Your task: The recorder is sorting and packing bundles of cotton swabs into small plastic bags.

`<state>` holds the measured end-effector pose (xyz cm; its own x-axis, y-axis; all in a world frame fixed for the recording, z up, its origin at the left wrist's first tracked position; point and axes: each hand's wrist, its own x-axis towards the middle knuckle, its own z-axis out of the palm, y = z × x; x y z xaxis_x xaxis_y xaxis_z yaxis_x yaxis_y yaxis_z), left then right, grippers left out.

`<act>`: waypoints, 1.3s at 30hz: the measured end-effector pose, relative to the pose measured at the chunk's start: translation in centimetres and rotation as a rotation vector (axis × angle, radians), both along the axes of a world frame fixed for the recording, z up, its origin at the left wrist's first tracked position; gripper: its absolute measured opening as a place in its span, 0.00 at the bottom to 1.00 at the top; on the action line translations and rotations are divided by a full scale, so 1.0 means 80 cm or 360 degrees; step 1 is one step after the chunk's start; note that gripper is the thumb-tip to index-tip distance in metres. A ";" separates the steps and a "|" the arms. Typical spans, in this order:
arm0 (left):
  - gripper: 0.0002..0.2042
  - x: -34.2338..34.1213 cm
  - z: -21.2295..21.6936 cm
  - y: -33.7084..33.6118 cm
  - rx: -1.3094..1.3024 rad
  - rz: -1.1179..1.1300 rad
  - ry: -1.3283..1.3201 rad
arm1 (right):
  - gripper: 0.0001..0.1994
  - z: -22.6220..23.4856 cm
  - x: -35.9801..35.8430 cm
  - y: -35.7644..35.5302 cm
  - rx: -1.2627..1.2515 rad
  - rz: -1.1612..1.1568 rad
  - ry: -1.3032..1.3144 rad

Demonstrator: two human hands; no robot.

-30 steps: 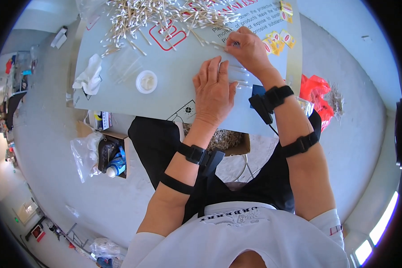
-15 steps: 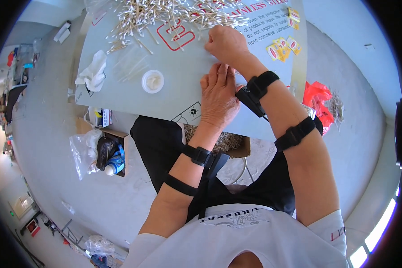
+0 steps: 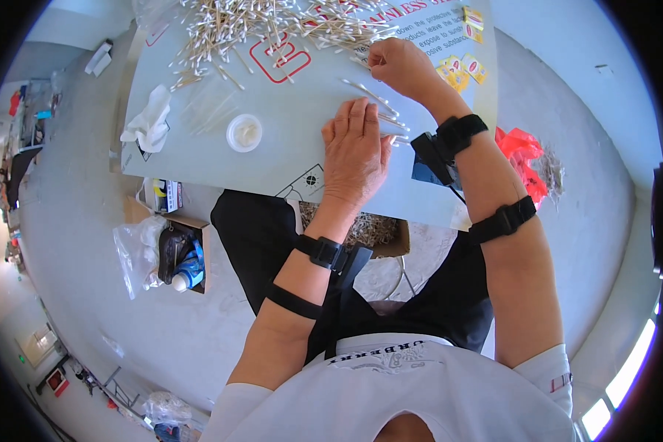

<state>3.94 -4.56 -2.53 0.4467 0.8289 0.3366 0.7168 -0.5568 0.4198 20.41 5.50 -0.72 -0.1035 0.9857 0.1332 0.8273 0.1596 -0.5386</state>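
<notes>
A big loose heap of cotton swabs point(image 3: 236, 29) with white tips lies at the far side of the table. Flat on the tabletop rests my left hand point(image 3: 355, 155), its fingers stretched out and pointing away from me. Several separate cotton swabs point(image 3: 393, 121) lie beside its fingertips, some partly covered by the fingers. My right hand point(image 3: 405, 70) is closed, with curled fingers, at the right end of the heap. Whatever its fingertips pinch is hidden from view. Left of my left hand stands a small round white tub point(image 3: 244, 133) with pale contents.
Clear plastic sleeves point(image 3: 210, 107) and a crumpled white tissue point(image 3: 149, 121) lie on the table's left. Yellow packets point(image 3: 464, 70) lie at the right. Below the near edge is a cardboard box point(image 3: 390, 236) of scraps. A red bag point(image 3: 519, 151) is beyond the right edge.
My right hand has moved to the right, away from my left hand. My left hand has slid slightly toward me and left. Separate swabs now show between the hands.
</notes>
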 end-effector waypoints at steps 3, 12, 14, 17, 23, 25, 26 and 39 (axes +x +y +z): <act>0.27 -0.003 0.001 0.001 -0.0020 -0.0002 0.0022 | 0.04 0.005 0.005 -0.021 -0.0120 -0.0020 -0.0065; 0.34 0.006 0.003 -0.001 -0.0022 -0.0014 0.0175 | 0.03 -0.005 -0.005 -0.078 -0.0008 0.0007 0.0403; 0.34 0.005 -0.002 -0.004 -0.0073 -0.0028 0.0205 | 0.03 -0.003 -0.001 -0.089 -0.0055 0.0001 0.0393; 0.34 0.002 -0.002 -0.016 -0.0142 -0.0064 0.0248 | 0.04 -0.013 0.006 -0.116 0.0026 -0.0031 0.0501; 0.31 -0.003 -0.004 -0.026 -0.0084 -0.0034 -0.0009 | 0.10 -0.025 -0.025 -0.171 0.0420 -0.0642 0.1359; 0.29 -0.009 -0.005 -0.013 0.0006 0.0001 -0.0242 | 0.12 -0.028 -0.040 -0.180 0.0497 -0.0837 0.1650; 0.26 -0.012 -0.006 -0.004 -0.0153 0.0072 -0.0509 | 0.12 -0.029 -0.046 -0.180 0.0499 -0.0850 0.1650; 0.21 0.033 -0.004 -0.023 -0.0869 0.0063 -0.1693 | 0.17 -0.029 -0.037 -0.182 0.0492 -0.0888 0.2142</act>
